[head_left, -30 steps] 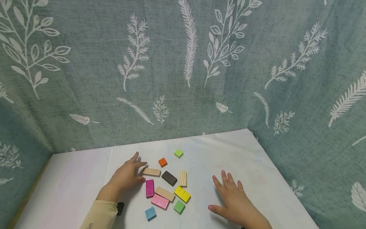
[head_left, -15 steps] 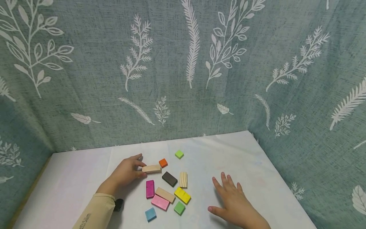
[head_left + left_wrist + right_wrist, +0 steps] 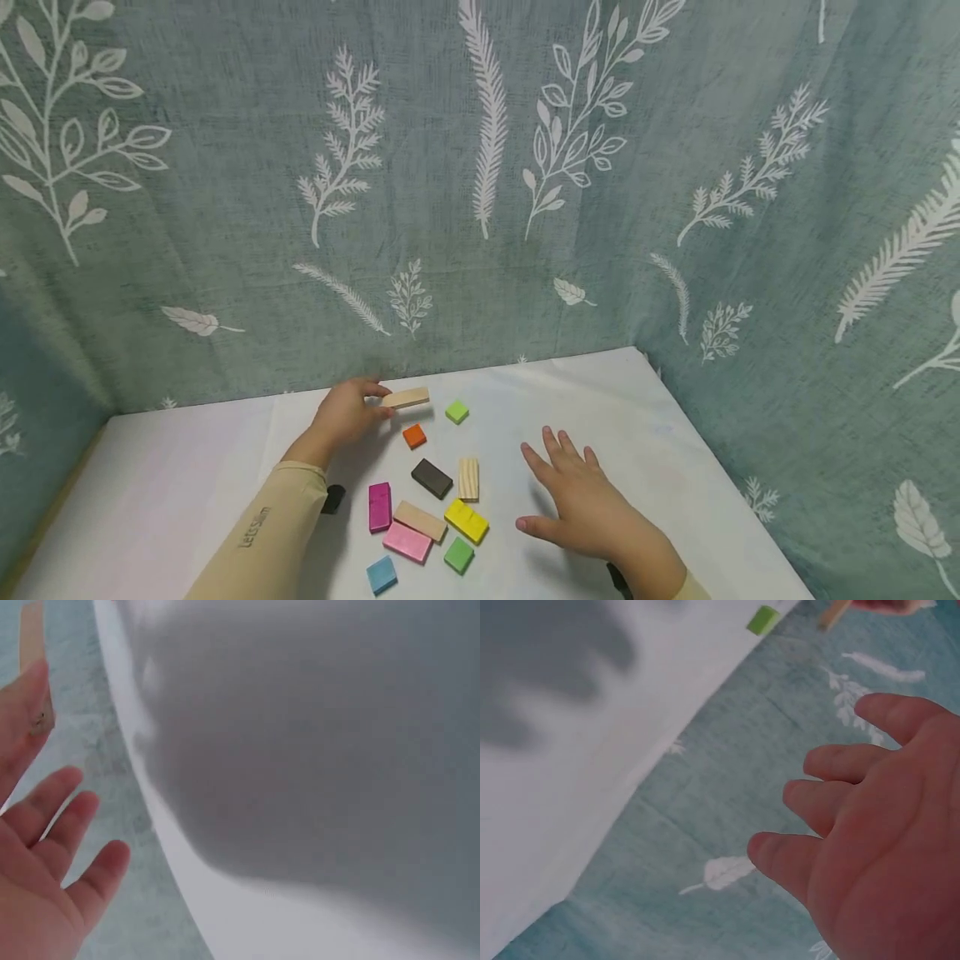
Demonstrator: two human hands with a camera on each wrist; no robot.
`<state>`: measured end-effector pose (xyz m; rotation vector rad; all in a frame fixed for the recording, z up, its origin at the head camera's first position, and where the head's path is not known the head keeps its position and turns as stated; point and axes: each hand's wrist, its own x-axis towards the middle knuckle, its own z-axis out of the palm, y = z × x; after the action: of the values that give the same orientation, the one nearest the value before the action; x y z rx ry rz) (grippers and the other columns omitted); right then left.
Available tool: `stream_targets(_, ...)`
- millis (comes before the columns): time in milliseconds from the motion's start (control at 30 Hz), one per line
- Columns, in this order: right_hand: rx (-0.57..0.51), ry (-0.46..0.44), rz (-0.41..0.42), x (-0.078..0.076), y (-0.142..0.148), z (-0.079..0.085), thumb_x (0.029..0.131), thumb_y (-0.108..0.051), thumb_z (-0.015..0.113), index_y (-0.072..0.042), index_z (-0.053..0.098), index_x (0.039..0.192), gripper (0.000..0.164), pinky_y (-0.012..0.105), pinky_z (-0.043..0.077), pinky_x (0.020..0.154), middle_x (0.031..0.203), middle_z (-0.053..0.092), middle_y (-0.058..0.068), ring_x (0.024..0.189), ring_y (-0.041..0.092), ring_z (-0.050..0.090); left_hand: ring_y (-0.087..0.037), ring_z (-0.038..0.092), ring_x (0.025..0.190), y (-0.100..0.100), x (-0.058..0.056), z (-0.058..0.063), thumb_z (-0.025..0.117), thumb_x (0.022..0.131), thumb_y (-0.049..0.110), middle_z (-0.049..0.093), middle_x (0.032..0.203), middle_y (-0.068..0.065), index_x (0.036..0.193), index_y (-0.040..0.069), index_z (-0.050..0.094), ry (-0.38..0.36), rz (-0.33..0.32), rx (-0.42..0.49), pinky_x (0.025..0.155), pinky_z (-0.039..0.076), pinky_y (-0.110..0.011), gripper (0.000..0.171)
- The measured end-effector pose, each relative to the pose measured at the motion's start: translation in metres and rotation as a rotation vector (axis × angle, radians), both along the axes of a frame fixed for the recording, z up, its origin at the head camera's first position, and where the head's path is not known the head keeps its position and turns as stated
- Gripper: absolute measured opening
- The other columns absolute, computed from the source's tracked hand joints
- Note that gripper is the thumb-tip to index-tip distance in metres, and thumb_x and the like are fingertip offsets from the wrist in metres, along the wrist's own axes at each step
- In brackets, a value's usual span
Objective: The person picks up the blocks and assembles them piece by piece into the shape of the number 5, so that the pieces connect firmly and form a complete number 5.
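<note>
My left hand (image 3: 349, 417) pinches one end of a plain wooden block (image 3: 407, 398) near the back of the table, with the block's shadow falling on the cloth. In the left wrist view the wooden block (image 3: 31, 645) stands between thumb and fingers, and the other fingers are spread. My right hand (image 3: 577, 496) hovers over the cloth at the right with fingers straight and apart, holding nothing. Nearest to the held block lie an orange block (image 3: 414, 436) and a light green block (image 3: 457, 412).
Several blocks lie mid-table: dark brown (image 3: 432, 478), striped wooden (image 3: 468, 479), yellow (image 3: 467, 522), magenta (image 3: 379, 507), plain wooden (image 3: 420, 522), pink (image 3: 407, 542), green (image 3: 459, 555) and blue (image 3: 382, 575). A patterned green curtain (image 3: 450, 183) borders the white table (image 3: 600, 383).
My left hand has taken hold of the plain wooden block beside the orange one, lifted it and moved it toward the back edge. The right hand stays spread; the view has shifted slightly.
</note>
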<state>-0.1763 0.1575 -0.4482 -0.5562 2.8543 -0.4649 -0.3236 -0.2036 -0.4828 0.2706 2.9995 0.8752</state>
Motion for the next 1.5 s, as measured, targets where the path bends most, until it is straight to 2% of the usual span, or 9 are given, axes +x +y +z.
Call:
stream_targets(200,-0.006,-0.085,0.018,-0.001,-0.006,-0.004,0.087,-0.065,0.066,-0.021,0.031,0.16,0.092,0.07,0.015,0.12,0.169,0.014,0.017,0.157,0.039,0.011,-0.046,0.052,0.133,0.012,-0.011,-0.012,0.08,0.086,0.026,0.058,0.142,-0.023,0.117,0.009,0.075,-0.048,0.001,-0.047,0.107,0.044,-0.061,0.036)
stream_targets(367,0.007,-0.078,0.002,-0.002,-0.004,-0.007,0.086,-0.064,0.068,-0.02,0.033,0.159,0.092,0.07,0.016,0.12,0.168,0.016,0.018,0.156,0.04,0.013,-0.046,0.054,0.131,0.019,-0.015,-0.016,0.082,0.084,0.026,0.058,0.143,-0.022,0.115,0.011,0.077,-0.041,0.005,-0.111,0.104,0.046,-0.061,0.034)
stream_targets(533,0.001,-0.074,0.001,-0.005,0.0,-0.01,0.086,-0.063,0.068,-0.019,0.034,0.159,0.091,0.071,0.016,0.119,0.168,0.017,0.019,0.156,0.041,0.013,-0.045,0.055,0.13,0.028,-0.012,-0.019,0.082,0.084,0.027,0.058,0.143,-0.021,0.112,0.012,0.078,-0.078,0.011,-0.159,0.102,0.048,-0.06,0.033)
stream_targets(800,-0.004,-0.088,0.01,-0.008,-0.002,-0.014,0.087,-0.063,0.068,-0.02,0.033,0.159,0.091,0.07,0.015,0.12,0.168,0.016,0.019,0.156,0.041,0.013,-0.045,0.055,0.13,0.033,-0.008,-0.019,0.082,0.084,0.028,0.059,0.142,-0.02,0.113,0.012,0.078,-0.062,0.023,-0.179,0.104,0.047,-0.06,0.034)
stream_targets(1000,0.022,-0.087,0.028,-0.015,-0.006,-0.012,0.087,-0.064,0.067,-0.019,0.034,0.159,0.091,0.07,0.016,0.12,0.168,0.017,0.019,0.156,0.042,0.013,-0.047,0.053,0.131,0.029,-0.003,-0.018,0.082,0.085,0.028,0.056,0.144,-0.023,0.13,0.006,0.068,-0.032,0.013,-0.193,0.107,0.044,-0.062,0.052)
stream_targets(1133,0.052,-0.054,0.052,-0.033,-0.012,-0.006,0.089,-0.06,0.068,-0.019,0.035,0.158,0.087,0.069,0.018,0.12,0.167,0.019,0.019,0.155,0.042,0.015,-0.048,0.051,0.133,0.029,0.008,-0.012,0.076,0.09,0.03,0.053,0.147,-0.024,0.132,0.006,0.067,0.072,-0.008,-0.152,0.107,0.044,-0.062,0.049)
stream_targets(1267,0.094,0.023,0.101,-0.067,-0.027,0.001,0.093,-0.05,0.069,-0.018,0.039,0.157,0.077,0.065,0.025,0.12,0.166,0.026,0.018,0.154,0.039,0.023,-0.043,0.054,0.132,0.036,0.02,-0.009,0.074,0.091,0.036,0.057,0.145,-0.02,0.112,0.015,0.079,0.173,-0.101,-0.191,0.102,0.049,-0.059,0.03)
stream_targets(1367,0.162,0.08,0.132,-0.099,-0.049,-0.002,0.095,-0.042,0.068,-0.019,0.043,0.155,0.068,0.058,0.032,0.119,0.164,0.033,0.014,0.151,0.033,0.033,-0.038,0.057,0.13,0.04,0.028,-0.015,0.08,0.086,0.037,0.058,0.144,-0.017,0.1,0.02,0.082,0.196,-0.145,-0.259,0.099,0.052,-0.055,0.023)
stream_targets(1500,0.261,0.11,0.145,-0.135,-0.08,-0.019,0.097,-0.033,0.067,-0.021,0.047,0.152,0.06,0.049,0.04,0.117,0.16,0.041,0.009,0.147,0.026,0.041,-0.035,0.06,0.127,0.042,0.04,-0.021,0.085,0.08,0.033,0.06,0.143,-0.014,0.101,0.021,0.083,0.198,-0.125,-0.334,0.097,0.054,-0.054,0.025)
